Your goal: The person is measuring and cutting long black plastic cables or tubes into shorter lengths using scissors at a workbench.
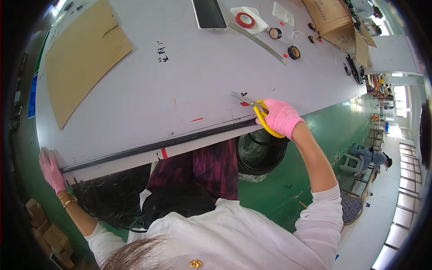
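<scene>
Workshop, green floor, worktable, cardboard boxes

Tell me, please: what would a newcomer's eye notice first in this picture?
The yellow-handled scissors in the pink-gloved right hand, right of centre, probably stand out first. Next comes the long black strip along the near edge of the table, the gloved left hand by its left end. A large brown cardboard sheet lies at upper left.
</scene>
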A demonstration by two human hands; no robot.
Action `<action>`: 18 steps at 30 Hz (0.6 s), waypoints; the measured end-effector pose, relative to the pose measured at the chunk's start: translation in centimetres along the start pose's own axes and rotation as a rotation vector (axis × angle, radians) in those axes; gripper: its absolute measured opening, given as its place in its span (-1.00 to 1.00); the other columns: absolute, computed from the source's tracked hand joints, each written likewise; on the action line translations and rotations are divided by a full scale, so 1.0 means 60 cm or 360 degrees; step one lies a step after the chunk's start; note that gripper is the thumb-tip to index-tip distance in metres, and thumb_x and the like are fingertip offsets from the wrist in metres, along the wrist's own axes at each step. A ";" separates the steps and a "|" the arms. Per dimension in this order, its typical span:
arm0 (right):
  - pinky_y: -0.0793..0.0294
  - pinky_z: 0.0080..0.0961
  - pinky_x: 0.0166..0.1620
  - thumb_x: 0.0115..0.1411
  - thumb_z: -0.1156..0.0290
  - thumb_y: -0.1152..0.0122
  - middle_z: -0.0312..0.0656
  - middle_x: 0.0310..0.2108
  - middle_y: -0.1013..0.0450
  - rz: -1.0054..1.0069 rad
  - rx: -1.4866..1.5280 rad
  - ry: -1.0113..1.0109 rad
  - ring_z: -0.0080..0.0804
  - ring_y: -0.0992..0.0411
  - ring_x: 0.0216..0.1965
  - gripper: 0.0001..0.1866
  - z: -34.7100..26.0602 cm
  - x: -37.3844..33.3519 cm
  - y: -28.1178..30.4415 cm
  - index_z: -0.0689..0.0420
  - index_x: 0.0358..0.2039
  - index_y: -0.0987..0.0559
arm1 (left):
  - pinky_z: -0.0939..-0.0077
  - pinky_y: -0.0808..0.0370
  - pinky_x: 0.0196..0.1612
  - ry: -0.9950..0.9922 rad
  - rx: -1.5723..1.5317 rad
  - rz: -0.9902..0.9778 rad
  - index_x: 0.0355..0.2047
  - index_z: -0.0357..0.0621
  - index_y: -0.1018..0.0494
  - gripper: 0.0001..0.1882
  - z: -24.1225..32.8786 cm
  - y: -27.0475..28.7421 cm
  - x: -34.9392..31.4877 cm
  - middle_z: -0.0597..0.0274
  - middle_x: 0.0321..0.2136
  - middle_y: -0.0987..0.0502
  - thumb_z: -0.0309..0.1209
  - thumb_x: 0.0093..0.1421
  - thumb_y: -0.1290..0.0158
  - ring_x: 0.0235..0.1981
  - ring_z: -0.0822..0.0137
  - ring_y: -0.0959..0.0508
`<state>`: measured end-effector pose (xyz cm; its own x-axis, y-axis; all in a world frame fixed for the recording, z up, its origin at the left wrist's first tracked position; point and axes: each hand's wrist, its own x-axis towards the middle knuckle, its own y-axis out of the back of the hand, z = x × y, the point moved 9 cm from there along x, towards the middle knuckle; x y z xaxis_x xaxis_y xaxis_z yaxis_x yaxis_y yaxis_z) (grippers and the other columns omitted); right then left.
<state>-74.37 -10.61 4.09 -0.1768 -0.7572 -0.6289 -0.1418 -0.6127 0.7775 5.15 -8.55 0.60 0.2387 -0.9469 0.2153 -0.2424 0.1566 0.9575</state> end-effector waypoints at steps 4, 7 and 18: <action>-0.47 -0.25 -0.14 0.05 0.08 -0.31 0.06 -0.30 -0.52 0.0015 -0.0042 -0.0007 0.00 -0.49 -0.22 -0.52 -0.005 -0.002 0.005 0.20 -0.18 -0.51 | 0.30 -0.06 0.33 0.0148 -0.0061 -0.0040 0.28 -0.07 -0.16 -0.48 -0.004 0.015 0.003 0.18 0.28 -0.17 -0.15 0.37 0.26 0.30 0.10 -0.13; -0.49 -0.22 -0.11 0.16 0.13 -0.10 0.05 -0.27 -0.53 0.0006 -0.0065 0.0033 -0.01 -0.50 -0.17 -0.63 -0.010 -0.005 0.008 0.17 -0.19 -0.52 | 0.26 -0.12 0.31 -0.0013 0.0333 -0.0082 0.24 -0.12 -0.20 -0.49 0.099 0.061 -0.003 0.08 0.26 -0.19 -0.22 0.33 0.18 0.27 0.06 -0.17; -0.51 -0.25 -0.13 0.11 0.07 -0.16 0.05 -0.26 -0.55 -0.0016 -0.0041 0.0201 -0.02 -0.52 -0.18 -0.58 -0.008 0.012 0.006 0.19 -0.24 -0.59 | 0.22 -0.38 -0.08 -0.1176 -0.1414 -0.0436 -0.26 -0.03 -0.54 -0.68 1.003 0.363 -0.239 0.17 -0.31 -0.50 -0.19 -0.03 -0.20 -0.17 0.12 -0.47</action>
<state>-74.10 -11.48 3.88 -0.0514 -0.7725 -0.6329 -0.1177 -0.6247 0.7720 -60.13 -8.44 6.82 -0.4900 -0.8661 0.0986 0.5393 -0.2124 0.8149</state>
